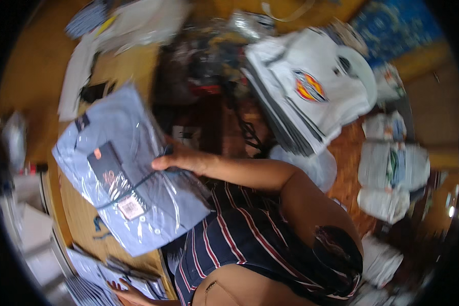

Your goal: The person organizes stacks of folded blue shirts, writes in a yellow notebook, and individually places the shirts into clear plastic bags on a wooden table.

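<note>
Wooden flooring [30,66], cluttered with packaged garments, forms the work surface seen from above. At centre left, a folded light-blue shirt in a clear plastic bag [130,171] is held above the floor, its long axis running diagonally from upper left to lower right, with a dark tag and a small label facing up. The right hand [181,159] is laid against the right edge of the bag at about mid-length, the arm reaching across the body from the right; the fingers are closed on that edge, thumb on top, the remaining fingers hidden beneath the package. The bulk of the package therefore lies to the left of the gripping fingers. The left hand [125,291] is seen at the lower edge, fingers spread flat on a stack of similar bagged blue shirts [94,275], directly below the held package's lower end. A stack of bagged white shirts [311,97] is located well apart at upper right.
</note>
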### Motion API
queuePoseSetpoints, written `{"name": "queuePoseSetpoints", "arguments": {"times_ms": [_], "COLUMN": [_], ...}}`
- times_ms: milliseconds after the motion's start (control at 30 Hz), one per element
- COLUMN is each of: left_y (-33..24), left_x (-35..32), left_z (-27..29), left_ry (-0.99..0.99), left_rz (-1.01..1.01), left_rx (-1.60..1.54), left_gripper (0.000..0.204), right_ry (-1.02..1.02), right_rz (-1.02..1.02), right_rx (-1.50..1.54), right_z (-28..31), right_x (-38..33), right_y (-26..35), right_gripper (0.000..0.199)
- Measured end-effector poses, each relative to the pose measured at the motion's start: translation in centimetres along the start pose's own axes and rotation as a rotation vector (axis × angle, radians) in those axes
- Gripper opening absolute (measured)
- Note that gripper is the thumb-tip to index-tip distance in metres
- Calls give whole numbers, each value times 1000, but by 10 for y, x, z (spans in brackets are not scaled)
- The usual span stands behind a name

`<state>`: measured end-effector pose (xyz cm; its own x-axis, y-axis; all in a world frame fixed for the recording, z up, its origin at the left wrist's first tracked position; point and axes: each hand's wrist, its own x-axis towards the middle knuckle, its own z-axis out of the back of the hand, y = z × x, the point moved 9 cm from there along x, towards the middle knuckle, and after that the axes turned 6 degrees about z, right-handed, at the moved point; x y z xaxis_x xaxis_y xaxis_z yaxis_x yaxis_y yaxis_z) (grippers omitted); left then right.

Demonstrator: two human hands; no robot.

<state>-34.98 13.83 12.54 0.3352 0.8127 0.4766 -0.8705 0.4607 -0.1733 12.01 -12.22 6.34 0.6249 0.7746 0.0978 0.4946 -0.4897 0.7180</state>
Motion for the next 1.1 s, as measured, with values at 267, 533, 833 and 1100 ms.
{"name": "queuePoseSetpoints", "arguments": {"times_ms": [267,533,833,1100], "left_y": [-259,-456,-547,-397], "left_x": [16,-28,-73,-43], "left_z": [-61,-77,-44,-67], "left_ry": [123,322,377,360], "left_rz": [-411,-722,-793,-359], "left_rx": [-190,-466,-574,-510], "left_gripper": [41,49,52,55], "right_ry": [-1153,-1895,-1891,-1532], "right_rz": [445,813,337,-43], "right_rx": [-244,-657,-321,-1641], "right_z": [187,217,318,395], "right_x": [-326,-631,-725,-517], "right_y": [176,208,33,121], "right_gripper": [55,64,51,43]}}
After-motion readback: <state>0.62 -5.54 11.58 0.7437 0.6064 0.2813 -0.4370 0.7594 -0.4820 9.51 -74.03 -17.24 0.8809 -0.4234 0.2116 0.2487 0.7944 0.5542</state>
